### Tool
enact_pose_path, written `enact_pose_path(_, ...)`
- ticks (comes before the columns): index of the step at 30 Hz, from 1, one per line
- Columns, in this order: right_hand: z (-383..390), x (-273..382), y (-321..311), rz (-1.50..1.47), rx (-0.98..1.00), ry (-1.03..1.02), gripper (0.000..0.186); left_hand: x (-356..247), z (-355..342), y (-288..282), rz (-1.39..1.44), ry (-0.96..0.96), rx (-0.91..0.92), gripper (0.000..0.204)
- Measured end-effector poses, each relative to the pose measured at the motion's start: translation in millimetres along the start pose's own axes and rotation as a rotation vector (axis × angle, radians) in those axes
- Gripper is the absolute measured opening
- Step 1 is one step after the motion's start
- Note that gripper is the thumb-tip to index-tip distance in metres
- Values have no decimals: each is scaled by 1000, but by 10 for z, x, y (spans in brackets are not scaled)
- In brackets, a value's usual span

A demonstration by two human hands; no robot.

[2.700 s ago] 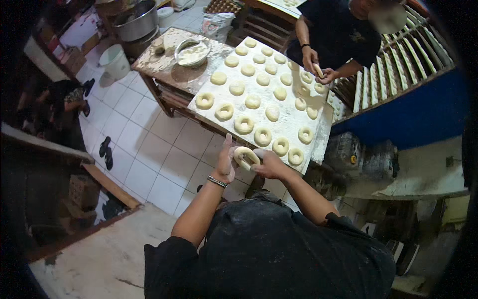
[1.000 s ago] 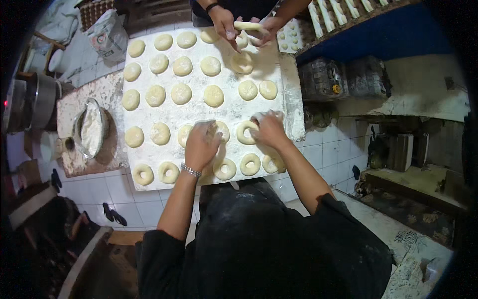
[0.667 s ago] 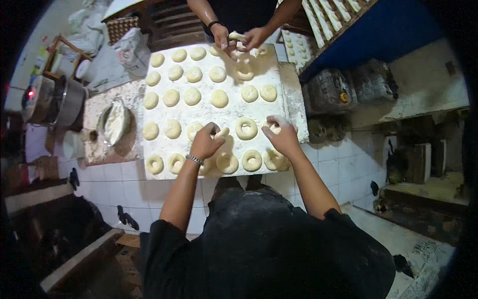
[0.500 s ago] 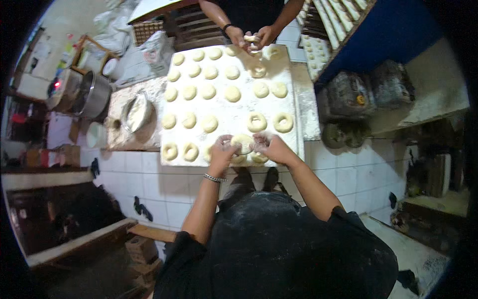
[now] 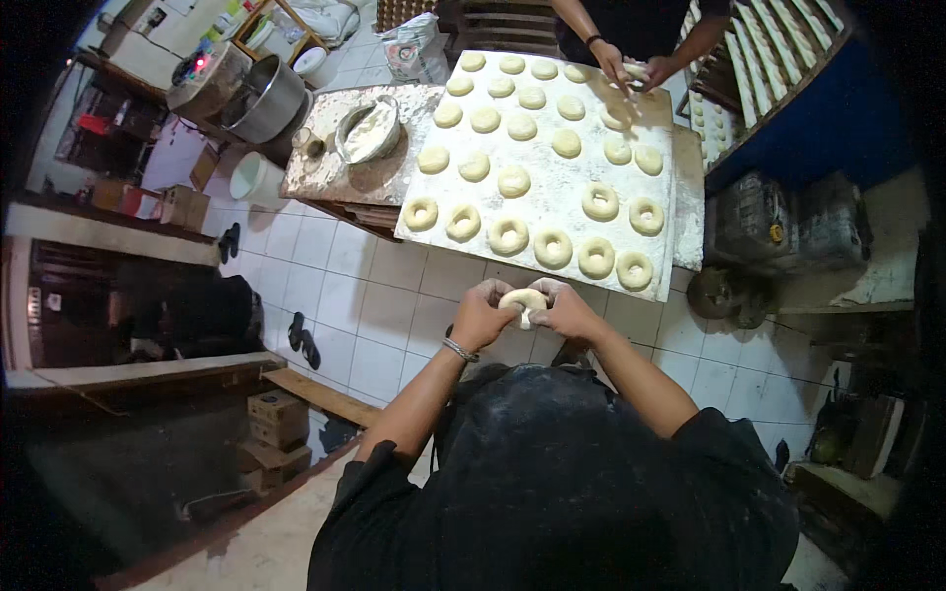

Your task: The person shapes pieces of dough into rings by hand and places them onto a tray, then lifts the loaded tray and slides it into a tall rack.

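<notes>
Between my two hands, just off the front edge of the floured board [image 5: 557, 184], is a dough ring [image 5: 524, 296]. My left hand [image 5: 481, 313] pinches its left side, and my right hand [image 5: 569, 311] pinches the right. Fingers and thumbs meet at the hole, partly covering the lower part of the ring. Dough rings [image 5: 507, 235] line the front row of the board, with two more at the right behind them. Farther back lie several rows of flattened dough rounds [image 5: 521, 126] without holes.
Across the board, another person's hands [image 5: 617, 67] hold a piece of dough. A metal bowl of flour [image 5: 369, 131] stands on a side table at the left, near a mixer with a steel bowl [image 5: 264, 100]. A rack of trays [image 5: 783, 59] is at the back right.
My hands have drawn back from the board toward my body, carrying the dough. It was a disc and now shows an open hole. The view has shifted too.
</notes>
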State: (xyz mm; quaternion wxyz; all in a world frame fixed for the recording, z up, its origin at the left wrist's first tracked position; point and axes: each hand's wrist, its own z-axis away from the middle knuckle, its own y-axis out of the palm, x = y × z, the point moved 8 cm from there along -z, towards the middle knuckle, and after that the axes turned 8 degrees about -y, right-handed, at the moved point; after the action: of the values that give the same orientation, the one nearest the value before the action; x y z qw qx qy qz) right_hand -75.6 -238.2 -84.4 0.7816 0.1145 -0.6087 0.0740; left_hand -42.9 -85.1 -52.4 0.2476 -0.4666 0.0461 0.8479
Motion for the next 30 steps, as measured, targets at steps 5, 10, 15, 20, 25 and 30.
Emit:
enact_pose_path(5,-336,170,378,277,-82,-36,39,-139,276,-502,-180,628,-413,24)
enact_pose_path(10,-631,232,1098,559,-224,-100,35,846,-243,-1168,121,171,78,25)
enact_pose_path(15,-744,167,1497,363,-306,-49,35,782,-90,-1398,-280,477,313,43)
enact_pose_path(20,-652,405,1475,436,-326,-10,26,510,-118,-1344,241,-75,461,78)
enact_pose_path(25,-314,421,1254,-719,-304,-30,28,146,-42,-1004,276,13,335,67)
enact_pose_path(30,-75,760,889,119,-321,149,69,150,-6,-335,602,-143,640,61)
